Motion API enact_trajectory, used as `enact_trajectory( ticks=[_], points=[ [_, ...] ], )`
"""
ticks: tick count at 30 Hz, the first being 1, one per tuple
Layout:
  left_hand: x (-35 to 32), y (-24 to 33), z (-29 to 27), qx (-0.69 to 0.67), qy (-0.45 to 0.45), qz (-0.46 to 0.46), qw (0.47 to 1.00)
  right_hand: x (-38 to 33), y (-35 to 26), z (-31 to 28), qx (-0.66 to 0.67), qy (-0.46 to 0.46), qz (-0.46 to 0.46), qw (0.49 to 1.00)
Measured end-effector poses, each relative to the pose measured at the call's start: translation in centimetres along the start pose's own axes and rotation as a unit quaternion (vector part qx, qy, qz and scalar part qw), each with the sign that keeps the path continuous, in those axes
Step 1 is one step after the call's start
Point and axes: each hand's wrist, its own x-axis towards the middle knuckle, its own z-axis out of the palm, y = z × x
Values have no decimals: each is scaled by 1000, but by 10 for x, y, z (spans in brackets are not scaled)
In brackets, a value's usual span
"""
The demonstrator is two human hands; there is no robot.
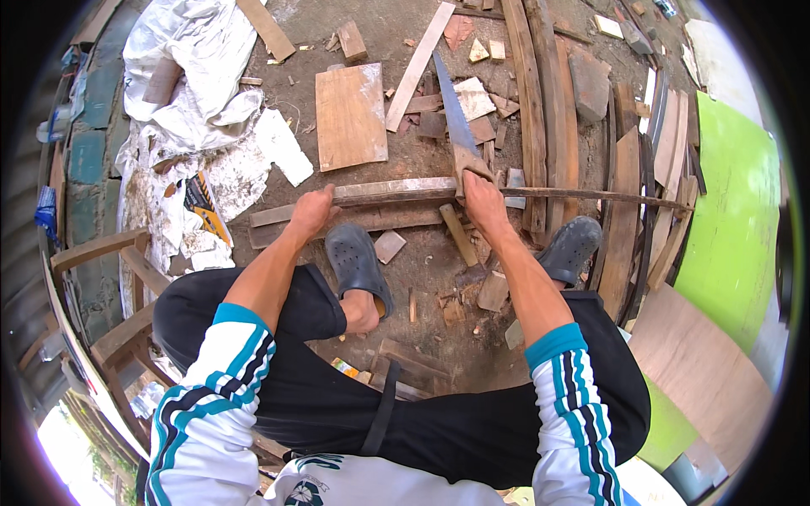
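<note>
My right hand [483, 204] is closed round the wooden handle of a handsaw [456, 114]. The saw's blade points away from me, and its handle end is over a long, narrow wooden strip [392, 192]. That strip lies crosswise in front of my feet and reaches far to the right. Toward its left end, my left hand [314, 209] grips it, with the fingertips partly hidden. Under and just nearer than the strip is a thicker wooden piece [384, 218]. Close to my right hand, a tool with a wooden handle [458, 236], seemingly a hammer, lies on the ground.
A flat wooden board [351, 118] lies beyond the strip. White sacking [190, 76] covers the far left ground. Long planks [531, 110] run away at the right, beside a brick-like block [588, 83] and a green panel [734, 211]. A wooden frame [118, 337] stands left.
</note>
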Motion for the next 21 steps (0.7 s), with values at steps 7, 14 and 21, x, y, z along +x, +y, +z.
enact_trajectory(
  ticks=[7,14,21],
  points=[
    [-10,7,13,-134,45,-83,986,-2,7,0,14,-20,10,1000],
    [-8,14,5,-94,41,-72,992,-5,12,2,-29,7,-52,998],
    [1,27,-6,-22,-23,-80,996,-4,21,2,-80,-22,-88,993]
  ],
)
